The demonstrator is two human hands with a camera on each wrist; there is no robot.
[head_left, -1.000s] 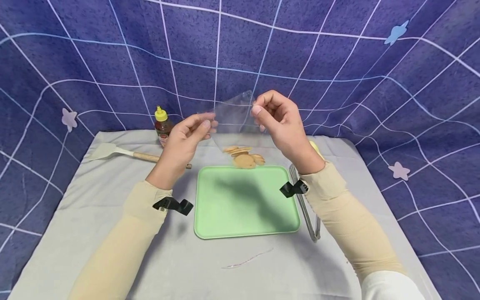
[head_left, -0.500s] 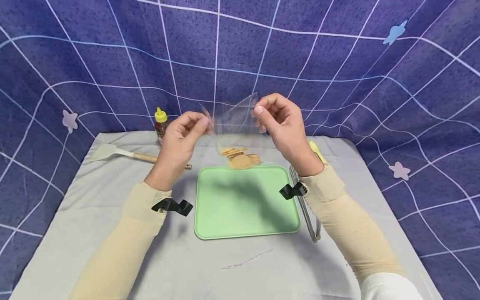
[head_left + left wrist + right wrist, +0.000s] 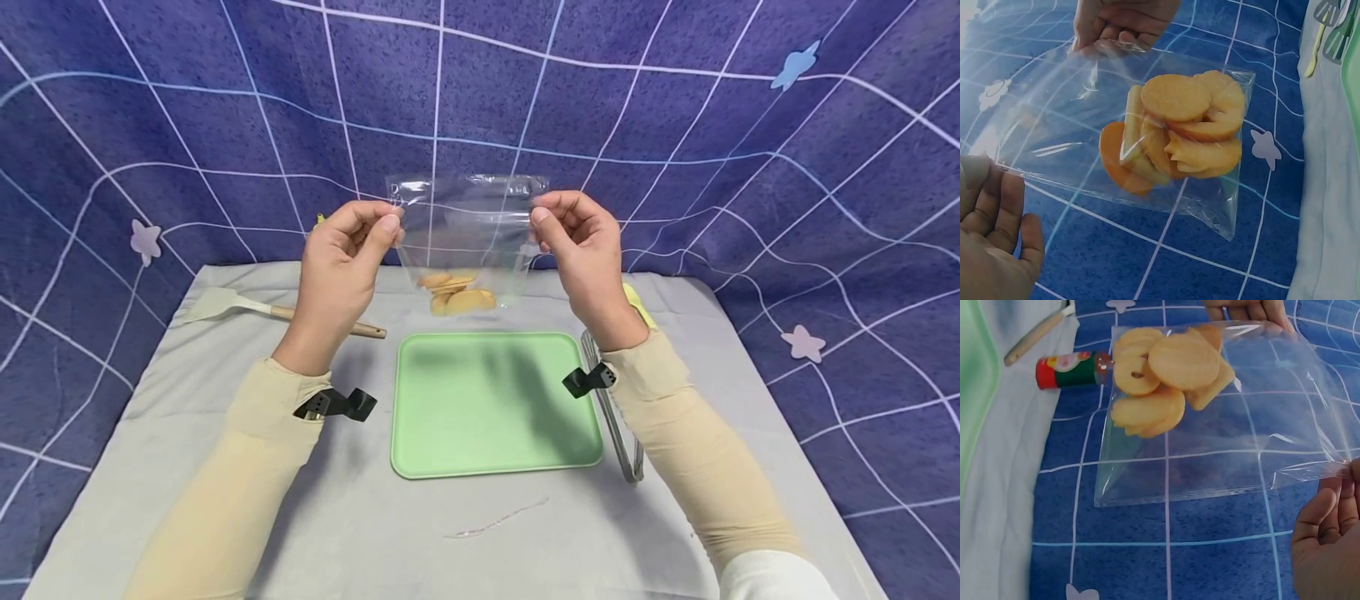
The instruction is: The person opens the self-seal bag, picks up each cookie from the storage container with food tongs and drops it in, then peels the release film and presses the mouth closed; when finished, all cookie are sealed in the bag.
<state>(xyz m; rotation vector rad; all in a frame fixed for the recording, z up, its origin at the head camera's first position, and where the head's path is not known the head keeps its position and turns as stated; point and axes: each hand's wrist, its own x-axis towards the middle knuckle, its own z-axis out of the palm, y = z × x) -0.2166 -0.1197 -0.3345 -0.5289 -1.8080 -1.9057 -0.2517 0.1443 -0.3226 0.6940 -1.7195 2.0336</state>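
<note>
A clear plastic bag (image 3: 465, 242) hangs above the far edge of a green tray (image 3: 495, 408). My left hand (image 3: 337, 258) pinches its upper left corner between thumb and fingers. On the opposite side, my right hand (image 3: 588, 250) pinches the upper right corner. The bag's top edge is stretched nearly straight between both hands. Inside, several golden, flat, biscuit-like pieces (image 3: 1175, 97) lie heaped at the bottom; some are round, and one has a small hole. Whether the bag's mouth is sealed, I cannot tell.
A spatula (image 3: 225, 302) with a wooden handle lies left of the tray. Metal tongs (image 3: 618, 433) and a yellow-handled utensil (image 3: 637, 304) lie to the right. A sauce bottle (image 3: 1072, 370) stands behind my left hand. A thin clear plastic strip (image 3: 498, 518) lies in front.
My left hand has moved left and slightly up, and my right hand slightly right. The bag, slack and folded before, is now spread flat, and its contents have risen slightly.
</note>
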